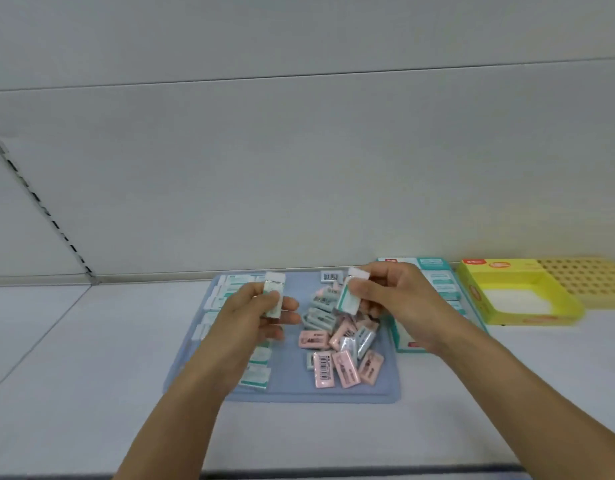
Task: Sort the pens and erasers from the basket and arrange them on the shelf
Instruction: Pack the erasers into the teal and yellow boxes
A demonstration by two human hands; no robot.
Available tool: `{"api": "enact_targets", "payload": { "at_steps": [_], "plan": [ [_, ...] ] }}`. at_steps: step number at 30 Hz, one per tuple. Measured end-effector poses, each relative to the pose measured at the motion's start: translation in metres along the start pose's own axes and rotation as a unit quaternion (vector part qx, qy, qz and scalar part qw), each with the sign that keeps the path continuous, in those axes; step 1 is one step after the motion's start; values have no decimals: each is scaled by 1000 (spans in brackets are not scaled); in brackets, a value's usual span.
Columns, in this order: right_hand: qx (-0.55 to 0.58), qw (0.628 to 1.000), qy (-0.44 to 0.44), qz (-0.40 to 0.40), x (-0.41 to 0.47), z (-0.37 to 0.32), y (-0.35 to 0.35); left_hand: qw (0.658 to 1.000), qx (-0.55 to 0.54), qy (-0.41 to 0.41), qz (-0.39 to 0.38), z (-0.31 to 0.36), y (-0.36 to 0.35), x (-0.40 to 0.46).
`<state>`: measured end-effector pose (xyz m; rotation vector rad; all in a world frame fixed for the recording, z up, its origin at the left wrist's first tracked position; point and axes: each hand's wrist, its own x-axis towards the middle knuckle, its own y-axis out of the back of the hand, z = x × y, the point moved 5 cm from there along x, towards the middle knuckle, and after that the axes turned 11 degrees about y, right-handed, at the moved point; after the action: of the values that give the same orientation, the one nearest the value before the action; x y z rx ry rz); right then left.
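Observation:
A blue mat [288, 382] lies on the white shelf with a loose heap of pink and pale green wrapped erasers [340, 344] on its right half. White erasers with green sleeves [226, 292] lie in rows along its left side. My left hand [261, 313] holds one white-and-green eraser [274, 289] upright above the mat. My right hand [389, 299] pinches another white-and-green eraser [349, 296], tilted, above the heap.
A teal and white display box [437, 271] with erasers stands behind my right hand. To its right sits a yellow box [520, 296] with a yellow perforated tray [583, 278] behind it. The grey back wall [299, 168] rises behind the shelf.

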<state>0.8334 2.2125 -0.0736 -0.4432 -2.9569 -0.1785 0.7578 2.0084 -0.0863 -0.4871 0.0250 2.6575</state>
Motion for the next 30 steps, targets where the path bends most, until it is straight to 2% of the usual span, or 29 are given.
{"api": "enact_targets", "payload": {
  "at_steps": [2,4,6,7,8,10,11,12,14,18,21,24,30],
  "plan": [
    [-48,998,4,51,-4,1,29,995,-82,32,-39,-3,-33,4],
    [-101,989,21,102,-8,-2,56,994,-85,42,-62,-5,-58,5],
    [-215,968,40,124,-15,-6,78,993,-65,45,-85,-8,-77,5],
    [-312,942,49,110,-18,-8,86,993,-56,47,-95,-9,-86,5],
    [-430,898,54,81,-21,-9,92,992,-47,50,-104,-9,-93,5],
    [-620,783,53,21,-22,-6,99,991,-35,54,-115,-9,-104,4],
    [-660,749,51,-10,-22,-1,99,991,-32,55,-117,-8,-109,5],
    [-675,735,48,-41,-22,4,99,991,-31,54,-119,-8,-113,5],
    [-669,737,55,-79,-23,11,98,991,-35,53,-121,-9,-118,5],
    [-616,775,92,-104,-30,20,106,992,-32,48,-116,-11,-117,4],
    [-595,791,126,-64,-30,17,112,993,-2,37,-111,-12,-116,3],
    [-588,799,122,-21,-29,18,117,994,11,26,-105,-12,-117,2],
    [-579,806,115,-32,-26,22,115,994,23,-42,-103,-5,-119,-3]
  ]
}}
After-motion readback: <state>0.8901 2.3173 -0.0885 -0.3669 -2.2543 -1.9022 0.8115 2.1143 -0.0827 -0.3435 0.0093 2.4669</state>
